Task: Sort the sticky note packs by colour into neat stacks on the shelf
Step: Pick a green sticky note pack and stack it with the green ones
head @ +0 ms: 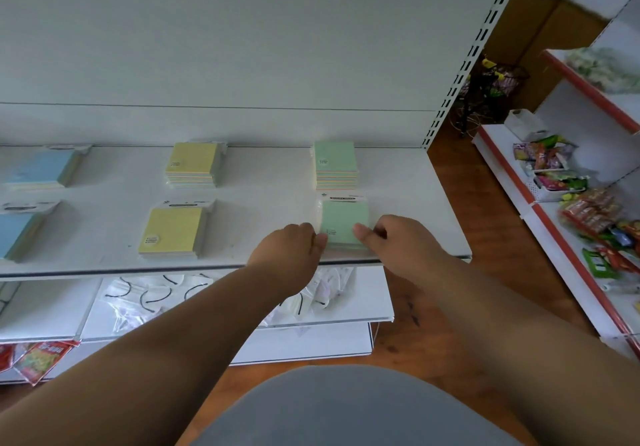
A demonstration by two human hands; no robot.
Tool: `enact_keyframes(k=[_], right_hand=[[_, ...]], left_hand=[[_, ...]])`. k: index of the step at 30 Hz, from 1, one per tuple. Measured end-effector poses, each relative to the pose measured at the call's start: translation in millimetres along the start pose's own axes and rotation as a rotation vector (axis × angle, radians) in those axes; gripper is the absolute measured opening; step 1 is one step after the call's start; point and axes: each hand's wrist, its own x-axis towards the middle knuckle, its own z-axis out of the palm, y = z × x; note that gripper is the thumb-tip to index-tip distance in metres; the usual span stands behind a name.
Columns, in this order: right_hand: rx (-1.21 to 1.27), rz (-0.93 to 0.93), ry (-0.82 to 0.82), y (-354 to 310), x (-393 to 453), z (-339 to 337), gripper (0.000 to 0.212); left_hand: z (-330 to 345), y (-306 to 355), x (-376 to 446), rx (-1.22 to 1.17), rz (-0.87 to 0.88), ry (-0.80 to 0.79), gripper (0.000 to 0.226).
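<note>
On the white shelf (263,203) a front stack of green sticky note packs (341,218) lies near the right front edge. My left hand (291,248) pinches its left side and my right hand (394,243) pinches its right side, thumb on top. Behind it stands a second green stack (335,163). Two yellow stacks sit mid-shelf, a rear yellow stack (193,163) and a front yellow stack (173,232). At the left are a rear blue stack (41,168) and a front blue stack (17,234), partly cut off by the frame.
A lower shelf (367,303) holds clear bags of white items (152,293). Red snack packets (38,359) hang at the bottom left. To the right, across a wooden floor (485,210), stands another shelf unit with snack packets (554,168).
</note>
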Motion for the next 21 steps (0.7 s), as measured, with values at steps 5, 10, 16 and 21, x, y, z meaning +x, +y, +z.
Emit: enact_keyframes(k=[5, 10, 16, 21], right_hand=[[-0.128, -0.175, -0.160, 4, 3, -1, 0.042], [-0.144, -0.221, -0.127, 4, 5, 0, 0.035], [-0.147, -0.222, -0.131, 4, 5, -1, 0.036], [-0.250, -0.203, -0.076, 6, 1, -2, 0.035]], left_hand=[[0, -1, 16, 0.242, 0.142, -0.110, 0.042], [2, -2, 20, 0.174, 0.107, -0.127, 0.025], [9, -1, 15, 0.170, 0.093, -0.088, 0.024], [8, -2, 17, 0.187, 0.096, -0.088, 0.024]])
